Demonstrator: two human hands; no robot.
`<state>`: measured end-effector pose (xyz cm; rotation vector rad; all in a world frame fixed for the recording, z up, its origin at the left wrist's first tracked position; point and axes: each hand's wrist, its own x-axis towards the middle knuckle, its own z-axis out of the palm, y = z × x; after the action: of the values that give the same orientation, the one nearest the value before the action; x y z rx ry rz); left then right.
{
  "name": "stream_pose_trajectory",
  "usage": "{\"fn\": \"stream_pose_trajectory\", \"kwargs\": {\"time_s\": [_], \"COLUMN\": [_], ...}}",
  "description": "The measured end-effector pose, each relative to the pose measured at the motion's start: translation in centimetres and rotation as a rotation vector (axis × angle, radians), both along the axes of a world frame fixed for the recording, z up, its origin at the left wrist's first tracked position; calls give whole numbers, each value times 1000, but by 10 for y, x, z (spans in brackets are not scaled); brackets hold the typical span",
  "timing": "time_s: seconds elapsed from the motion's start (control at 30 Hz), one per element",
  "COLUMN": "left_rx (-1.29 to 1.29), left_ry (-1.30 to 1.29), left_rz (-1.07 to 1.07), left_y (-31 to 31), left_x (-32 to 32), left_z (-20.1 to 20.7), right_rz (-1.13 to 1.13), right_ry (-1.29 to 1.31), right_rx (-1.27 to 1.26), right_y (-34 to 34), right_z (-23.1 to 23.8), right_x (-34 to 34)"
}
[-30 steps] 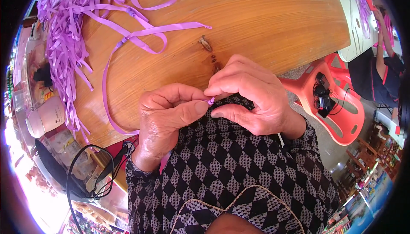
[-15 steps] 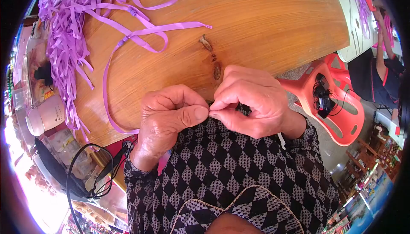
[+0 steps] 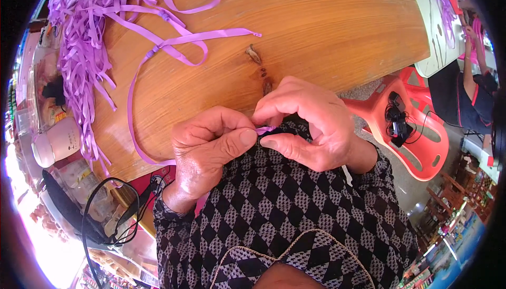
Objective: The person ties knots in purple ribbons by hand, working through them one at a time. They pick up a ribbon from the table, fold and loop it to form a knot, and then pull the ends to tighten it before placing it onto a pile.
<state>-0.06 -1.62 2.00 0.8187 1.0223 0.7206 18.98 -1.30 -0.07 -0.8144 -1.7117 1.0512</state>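
Me: My right hand (image 3: 319, 123) has parted its thumb and forefinger, which half a second ago met at my left hand (image 3: 203, 141). The purple ribbon end (image 3: 268, 129) has come into view in that gap.

Listener: Imagine the view as a clock face. What is the largest thing in it?

Me: The wooden table (image 3: 337, 31), orange-brown and grained, sweeping across twelve o'clock. Next is my black-and-grey diamond-patterned blouse (image 3: 274, 199), filling six o'clock.

Listener: And after those?

Me: A ribbon heap (image 3: 79, 41), purple and tangled, spills over the table's edge at ten o'clock. At three o'clock stands a coral-red chair (image 3: 382, 94) with black cables (image 3: 399, 128) on its seat; beyond it, near the rim, is another person (image 3: 448, 94) in dark clothing. A pale pink container (image 3: 64, 144) sits at nine o'clock.

Listener: Anything smaller on the table?

Me: A purple ribbon strand (image 3: 216, 34) loops at eleven o'clock and curves down to my left wrist. I cannot tell whether it belongs to the piece I hold.

Listener: How are your hands now?

Me: Left thumb and forefinger are pressed together on the ribbon end, at the clock's centre. My right hand makes a loose C on its three-o'clock side; whether its forefinger touches the ribbon, I cannot tell.
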Motion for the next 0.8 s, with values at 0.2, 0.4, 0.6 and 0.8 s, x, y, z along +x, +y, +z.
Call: {"fn": "stream_pose_trajectory", "kwargs": {"time_s": [0.2,0.4,0.6,0.8], "left_rx": [55,75,140,317], "left_ry": [47,1,106,217], "left_rz": [-2,42,-21,-153], "left_y": [-5,-9,-16,-17], "left_x": [3,5,-2,-9], "left_z": [5,3,1,5], "right_rz": [-143,-291,-274,-221], "right_ry": [-143,-276,-358,-368], "right_rx": [308,562,677,669], "right_y": [-4,-3,-3,-6], "right_z": [-5,-11,-8,-5], "right_x": [-9,-18,-14,-8]}}
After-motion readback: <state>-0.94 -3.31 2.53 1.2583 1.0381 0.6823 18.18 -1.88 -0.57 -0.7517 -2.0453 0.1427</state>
